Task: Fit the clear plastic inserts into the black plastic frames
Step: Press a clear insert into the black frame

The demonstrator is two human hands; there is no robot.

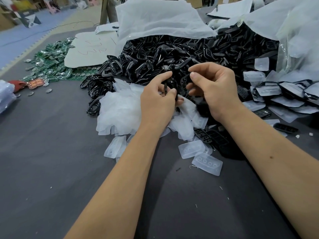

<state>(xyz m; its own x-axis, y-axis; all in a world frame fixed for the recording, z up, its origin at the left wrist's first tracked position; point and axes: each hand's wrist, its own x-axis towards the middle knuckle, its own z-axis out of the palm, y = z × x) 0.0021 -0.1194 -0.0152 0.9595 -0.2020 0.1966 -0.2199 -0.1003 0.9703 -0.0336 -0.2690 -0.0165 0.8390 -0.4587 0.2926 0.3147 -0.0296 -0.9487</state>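
Between both hands (156, 99) (214, 90), apparently pinched, sits a black frame (170, 83).

Two bare forearms, no sleeves in view. Bare hands, left (158, 99) and right (216, 91), short plain nails. Small dark mole on right forearm (271, 157).

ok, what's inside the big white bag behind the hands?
The white bag holds a heap of black frames spilling from its open mouth onto the table. The bag covers anything deeper inside.
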